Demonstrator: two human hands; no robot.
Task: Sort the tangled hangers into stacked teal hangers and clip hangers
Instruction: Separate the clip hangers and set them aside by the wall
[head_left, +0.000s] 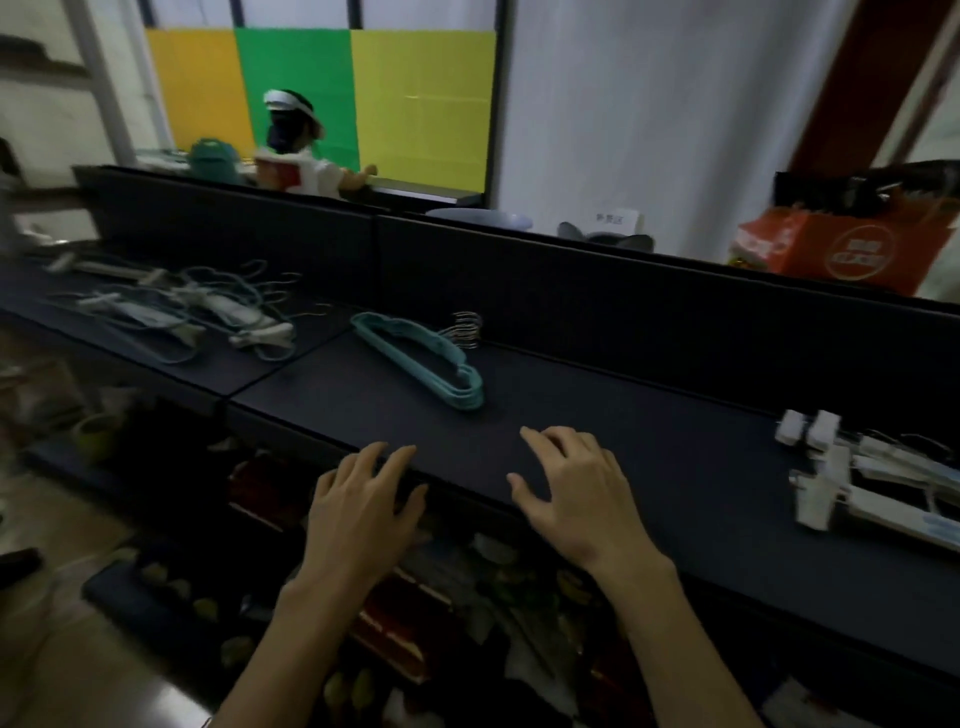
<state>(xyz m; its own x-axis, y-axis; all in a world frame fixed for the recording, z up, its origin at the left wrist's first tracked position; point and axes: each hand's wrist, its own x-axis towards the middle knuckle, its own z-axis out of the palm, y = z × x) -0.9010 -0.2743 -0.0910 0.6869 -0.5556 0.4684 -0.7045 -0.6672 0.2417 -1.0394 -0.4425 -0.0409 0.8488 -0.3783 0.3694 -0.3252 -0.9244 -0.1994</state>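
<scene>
Relaxed, spread fingers of the left hand (363, 506) and right hand (574, 491) hold nothing, hovering at the dark counter's (649, 415) near edge. Stacked teal hangers (423, 358) lie beyond; tangled hangers (176, 312) far left; clip hangers (872, 473) right.

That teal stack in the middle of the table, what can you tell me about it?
The teal stack is several thin hangers nested one on another, with a matte teal coating that looks like velvet or plastic. Their bare metal hooks bunch together at the far side, near the dark partition. It lies flat on the dark table, running diagonally. Nothing else touches it; both hands are nearer the front edge, apart from it.
</scene>
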